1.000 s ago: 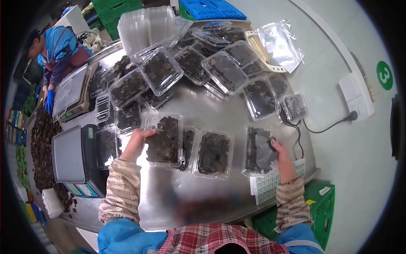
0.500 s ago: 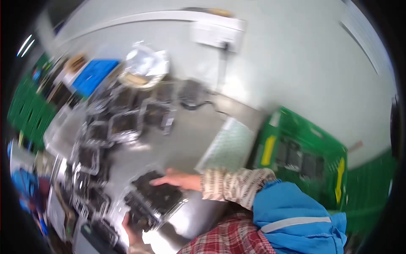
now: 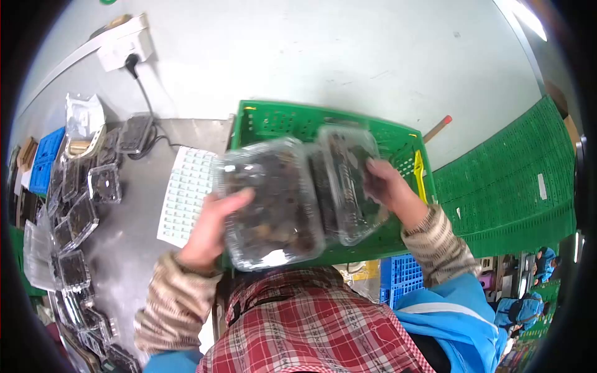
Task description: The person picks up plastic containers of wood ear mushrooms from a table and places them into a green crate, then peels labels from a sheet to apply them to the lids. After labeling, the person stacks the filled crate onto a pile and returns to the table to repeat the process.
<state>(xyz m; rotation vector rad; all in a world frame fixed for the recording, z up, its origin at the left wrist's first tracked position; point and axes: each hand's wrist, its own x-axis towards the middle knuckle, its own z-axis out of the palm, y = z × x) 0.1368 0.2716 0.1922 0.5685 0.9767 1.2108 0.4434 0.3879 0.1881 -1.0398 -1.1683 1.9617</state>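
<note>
My left hand [image 3: 213,225] grips the near left side of a clear plastic clamshell box [image 3: 277,202], its thumb on top of the lid. Dark contents fill the box; I cannot make out what they are. My right hand [image 3: 392,189] is closed on the right side of a second clear clamshell box [image 3: 349,193], which is tilted and also holds something dark. Both boxes are over a green plastic crate [image 3: 286,110]. Another dark shape shows between them, mostly hidden. Much of the crate's inside is covered by the boxes.
Left of the crate, a sheet of labels [image 3: 189,189] lies on the metal table [image 3: 140,217]. Several filled clamshell boxes [image 3: 74,270] stand along the table's far left. A cable [image 3: 148,99] runs from a wall socket. More green crates [image 3: 507,186] stand at right; people work beyond.
My view has swung right, from the table to the green crate. The boxes have moved from over the table to over the crate, one now in each hand.
</note>
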